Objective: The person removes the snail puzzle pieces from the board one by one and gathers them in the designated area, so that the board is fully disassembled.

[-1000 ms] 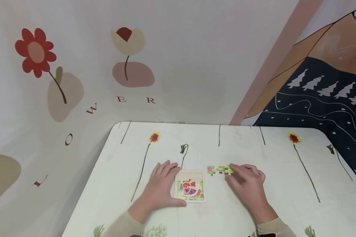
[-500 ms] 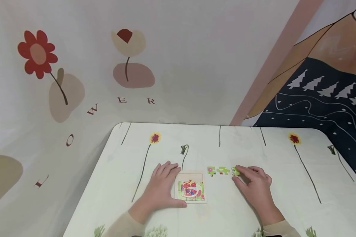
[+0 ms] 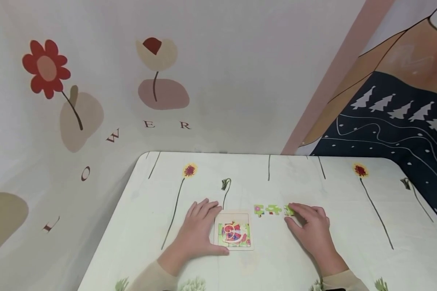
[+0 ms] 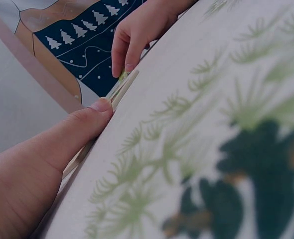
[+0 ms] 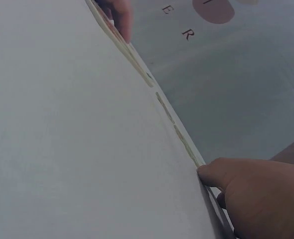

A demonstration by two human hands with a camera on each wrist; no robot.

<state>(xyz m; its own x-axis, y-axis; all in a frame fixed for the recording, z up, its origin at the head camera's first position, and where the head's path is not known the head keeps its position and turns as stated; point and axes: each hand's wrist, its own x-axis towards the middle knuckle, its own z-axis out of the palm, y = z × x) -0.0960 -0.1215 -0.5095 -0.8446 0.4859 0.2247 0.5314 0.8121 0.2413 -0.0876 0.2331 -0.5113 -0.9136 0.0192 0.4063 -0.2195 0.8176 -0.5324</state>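
Both my hands lay low on the tabletop, near its front edge.

My left hand (image 3: pixel 198 230) rested flat, fingers straight and together pointing toward the far edge, thumb stretched out to the right. My right hand (image 3: pixel 309 228) sat well apart from it, knuckles raised, fingers curled down with the fingertips (image 3: pixel 290 210) pressed to the surface. Beige sleeves covered both wrists.
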